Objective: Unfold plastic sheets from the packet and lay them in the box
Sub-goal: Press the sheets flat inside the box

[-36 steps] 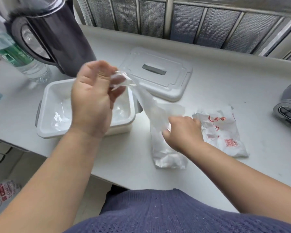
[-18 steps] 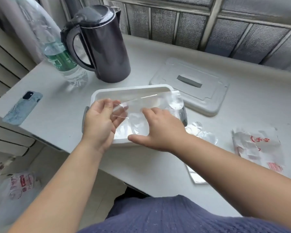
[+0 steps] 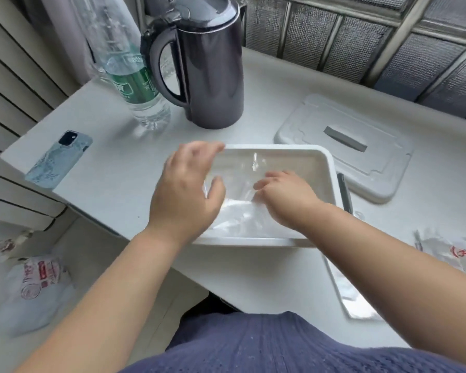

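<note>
A white rectangular box (image 3: 326,160) sits in the middle of the table with clear plastic sheets (image 3: 242,219) lying inside it. My left hand (image 3: 189,189) hovers over the box's left side, fingers spread, touching the sheet's edge. My right hand (image 3: 285,197) is inside the box, fingers pressing down on the top sheet. The white packet with red print (image 3: 457,257) lies at the right edge. Another clear sheet (image 3: 353,297) lies on the table under my right forearm.
The box's white lid (image 3: 345,146) rests behind it to the right. A dark kettle (image 3: 210,65) and a water bottle (image 3: 135,76) stand at the back left. A phone (image 3: 59,160) lies near the left table edge. A plastic bag (image 3: 35,281) is on the floor.
The sheet went from stretched in the air between both hands down into the box. Both hands have lowered onto it and now press it flat.
</note>
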